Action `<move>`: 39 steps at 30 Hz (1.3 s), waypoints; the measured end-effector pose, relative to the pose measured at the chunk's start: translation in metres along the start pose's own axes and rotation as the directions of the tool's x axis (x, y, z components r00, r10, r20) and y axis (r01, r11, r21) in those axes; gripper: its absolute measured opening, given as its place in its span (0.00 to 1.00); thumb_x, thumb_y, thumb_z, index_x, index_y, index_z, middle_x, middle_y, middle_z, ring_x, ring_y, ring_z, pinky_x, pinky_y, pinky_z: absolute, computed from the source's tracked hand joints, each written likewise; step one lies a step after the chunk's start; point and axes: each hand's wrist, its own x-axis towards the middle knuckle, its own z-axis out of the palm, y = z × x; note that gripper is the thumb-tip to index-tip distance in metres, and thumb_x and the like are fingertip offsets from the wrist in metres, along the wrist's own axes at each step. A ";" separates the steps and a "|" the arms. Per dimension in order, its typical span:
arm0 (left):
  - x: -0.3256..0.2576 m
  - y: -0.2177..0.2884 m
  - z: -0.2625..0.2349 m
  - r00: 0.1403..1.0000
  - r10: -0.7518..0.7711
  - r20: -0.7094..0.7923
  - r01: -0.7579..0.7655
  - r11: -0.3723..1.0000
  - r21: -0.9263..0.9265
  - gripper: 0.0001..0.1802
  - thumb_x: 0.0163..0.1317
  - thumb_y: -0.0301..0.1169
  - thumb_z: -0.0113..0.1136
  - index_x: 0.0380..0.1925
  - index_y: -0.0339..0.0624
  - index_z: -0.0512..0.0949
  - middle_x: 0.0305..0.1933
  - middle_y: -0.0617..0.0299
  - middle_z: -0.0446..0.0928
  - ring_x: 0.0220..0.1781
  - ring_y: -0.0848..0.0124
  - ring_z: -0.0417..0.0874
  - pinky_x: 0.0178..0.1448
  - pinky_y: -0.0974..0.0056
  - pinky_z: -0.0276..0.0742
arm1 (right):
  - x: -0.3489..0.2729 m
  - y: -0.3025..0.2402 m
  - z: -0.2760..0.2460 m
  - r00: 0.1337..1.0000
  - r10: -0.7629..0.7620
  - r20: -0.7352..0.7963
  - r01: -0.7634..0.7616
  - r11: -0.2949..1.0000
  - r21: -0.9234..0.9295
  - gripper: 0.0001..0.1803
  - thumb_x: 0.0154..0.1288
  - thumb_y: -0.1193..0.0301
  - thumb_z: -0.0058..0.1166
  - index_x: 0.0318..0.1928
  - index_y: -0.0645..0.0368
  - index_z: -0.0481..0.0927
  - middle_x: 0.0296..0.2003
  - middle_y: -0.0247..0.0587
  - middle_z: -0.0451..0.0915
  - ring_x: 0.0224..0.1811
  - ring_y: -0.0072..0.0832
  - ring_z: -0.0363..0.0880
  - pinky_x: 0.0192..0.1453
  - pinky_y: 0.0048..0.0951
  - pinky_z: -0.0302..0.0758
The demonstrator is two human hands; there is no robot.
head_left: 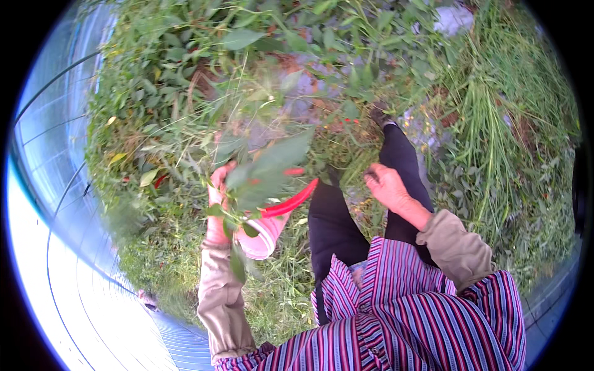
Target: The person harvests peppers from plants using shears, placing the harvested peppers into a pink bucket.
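Left hand (218, 185) raised and gripping, right hand (385, 184) loosely curled.

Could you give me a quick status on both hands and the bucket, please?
Left hand up among leaves beside the pink bucket; grip hidden. Right hand loosely curled, empty. Leafy sprig hides the bucket's mouth.

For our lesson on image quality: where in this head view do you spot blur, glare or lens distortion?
Head view: the big green leaves near the lens are motion-blurred; the clear plastic greenhouse wall glares white-blue at lower left; its ribs bend toward the rim; black corners frame the fisheye circle.
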 end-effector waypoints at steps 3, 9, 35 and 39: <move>-0.005 0.009 0.031 0.967 0.240 0.081 -0.163 0.834 -0.527 0.22 0.61 0.45 0.56 0.46 0.38 0.75 0.42 0.62 0.73 0.39 0.70 0.74 0.43 0.64 0.71 | 0.005 -0.058 -0.015 0.990 -0.115 -0.077 0.124 0.985 0.118 0.10 0.58 0.75 0.53 0.40 0.67 0.77 0.35 0.51 0.79 0.38 0.41 0.81 0.44 0.33 0.76; 0.009 0.017 0.047 0.874 0.466 0.141 -0.257 0.688 -0.678 0.27 0.52 0.55 0.60 0.40 0.42 0.75 0.23 0.69 0.65 0.26 0.76 0.64 0.32 0.68 0.57 | -0.012 -0.183 -0.010 0.746 -0.583 -0.321 0.606 0.795 -0.035 0.22 0.50 0.71 0.60 0.47 0.61 0.74 0.47 0.46 0.73 0.53 0.41 0.71 0.55 0.40 0.68; -0.011 -0.066 0.113 0.900 0.346 0.264 -0.422 0.541 0.728 0.17 0.35 0.34 0.63 0.31 0.49 0.80 0.25 0.65 0.77 0.36 0.65 0.78 0.41 0.58 0.67 | -0.028 -0.134 0.047 0.824 0.214 0.525 -0.155 0.976 -0.155 0.09 0.59 0.69 0.46 0.34 0.62 0.73 0.21 0.40 0.73 0.20 0.32 0.71 0.26 0.33 0.67; -0.009 -0.075 0.125 0.943 0.191 0.274 -0.334 0.535 0.776 0.16 0.36 0.35 0.63 0.30 0.49 0.77 0.25 0.67 0.77 0.38 0.67 0.77 0.43 0.57 0.65 | -0.061 -0.208 0.036 0.610 0.421 0.671 -0.616 0.785 0.068 0.08 0.62 0.71 0.43 0.33 0.65 0.72 0.18 0.38 0.70 0.17 0.25 0.69 0.21 0.25 0.66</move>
